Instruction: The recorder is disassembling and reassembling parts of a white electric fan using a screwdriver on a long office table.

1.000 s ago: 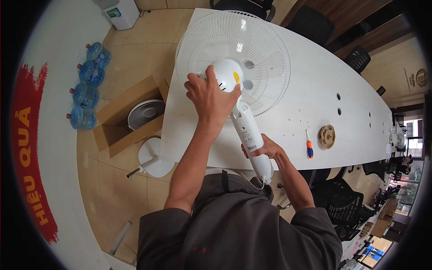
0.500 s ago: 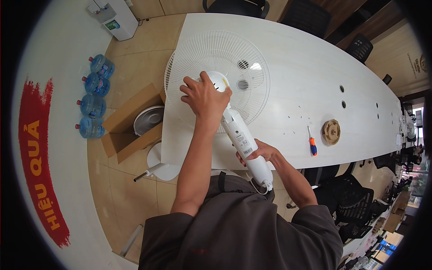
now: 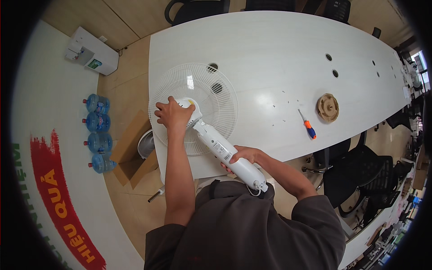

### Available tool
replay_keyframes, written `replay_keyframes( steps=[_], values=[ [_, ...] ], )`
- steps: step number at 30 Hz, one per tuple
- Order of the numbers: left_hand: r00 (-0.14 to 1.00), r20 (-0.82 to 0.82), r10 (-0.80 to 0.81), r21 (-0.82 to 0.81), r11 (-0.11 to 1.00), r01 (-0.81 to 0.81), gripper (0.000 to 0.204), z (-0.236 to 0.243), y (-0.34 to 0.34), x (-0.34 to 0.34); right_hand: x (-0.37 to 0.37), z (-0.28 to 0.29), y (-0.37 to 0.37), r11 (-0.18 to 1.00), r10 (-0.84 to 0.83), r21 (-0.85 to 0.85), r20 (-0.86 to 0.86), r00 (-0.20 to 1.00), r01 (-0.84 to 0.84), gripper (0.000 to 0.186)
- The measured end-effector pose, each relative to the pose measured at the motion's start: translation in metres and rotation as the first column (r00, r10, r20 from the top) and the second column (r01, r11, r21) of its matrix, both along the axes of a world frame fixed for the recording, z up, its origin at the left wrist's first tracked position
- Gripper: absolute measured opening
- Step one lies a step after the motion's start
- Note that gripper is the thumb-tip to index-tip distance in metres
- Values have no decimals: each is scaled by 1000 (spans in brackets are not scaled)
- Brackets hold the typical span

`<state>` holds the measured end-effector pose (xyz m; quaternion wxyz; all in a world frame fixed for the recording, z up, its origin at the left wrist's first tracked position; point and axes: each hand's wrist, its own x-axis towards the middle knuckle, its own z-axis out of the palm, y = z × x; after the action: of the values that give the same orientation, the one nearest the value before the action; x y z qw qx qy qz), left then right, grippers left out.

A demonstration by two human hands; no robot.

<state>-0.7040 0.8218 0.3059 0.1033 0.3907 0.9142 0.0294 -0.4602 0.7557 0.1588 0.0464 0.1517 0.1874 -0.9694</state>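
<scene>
A white electric fan lies with its round wire grille (image 3: pixel 218 105) facing down at the table's near left corner. My left hand (image 3: pixel 173 118) grips the motor housing (image 3: pixel 196 116) behind the grille, fingers bent over its top and thumb on the side. The long white neck (image 3: pixel 220 146) slants from the housing toward my body. Around the neck's lower part my right hand (image 3: pixel 245 156) is closed, with its thumb on top. From the neck's near end, beside my waist, hangs a short white cord (image 3: pixel 255 192).
An orange-and-blue screwdriver (image 3: pixel 310 129), several tiny screws and a round brown moulded piece (image 3: pixel 328 108) lie on the white table (image 3: pixel 270 49). Left of it are an open cardboard box (image 3: pixel 131 146), several blue water bottles (image 3: pixel 99 144) and a water dispenser (image 3: pixel 92 51). Black chairs (image 3: pixel 360 173) stand right.
The view has turned and shifted, so the fan and my hands sit further left and lower. The grille looks smaller and farther from me. Both hands keep their hold.
</scene>
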Motion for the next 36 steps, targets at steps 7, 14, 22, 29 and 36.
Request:
replay_keyframes(
  steps=[7, 14, 22, 29, 36],
  values=[
    [999, -40, -11, -117, 993, 6, 77, -18, 15, 8, 6, -17, -2, 989, -36, -148, -108, 994, 20, 66],
    [998, -49, -25, -162, 987, 17, 85, -16, 23, 14, 6, -17, 3, 970, -36, -242, -180, 983, -9, 68],
    [988, -92, -127, -22, 992, 126, 93, -21, 19, 14, 9, -34, 9, 965, -22, -262, -176, 984, -25, 77],
    [938, 54, -343, 653, 722, 227, 84, -73, -37, -26, 10, -38, 1, 973, -72, -227, -126, 989, 42, 74],
    [791, 474, -387, 776, 609, -168, 71, -111, -90, -11, 14, -34, -5, 974, -190, -124, -11, 982, 187, 71]
  ],
)
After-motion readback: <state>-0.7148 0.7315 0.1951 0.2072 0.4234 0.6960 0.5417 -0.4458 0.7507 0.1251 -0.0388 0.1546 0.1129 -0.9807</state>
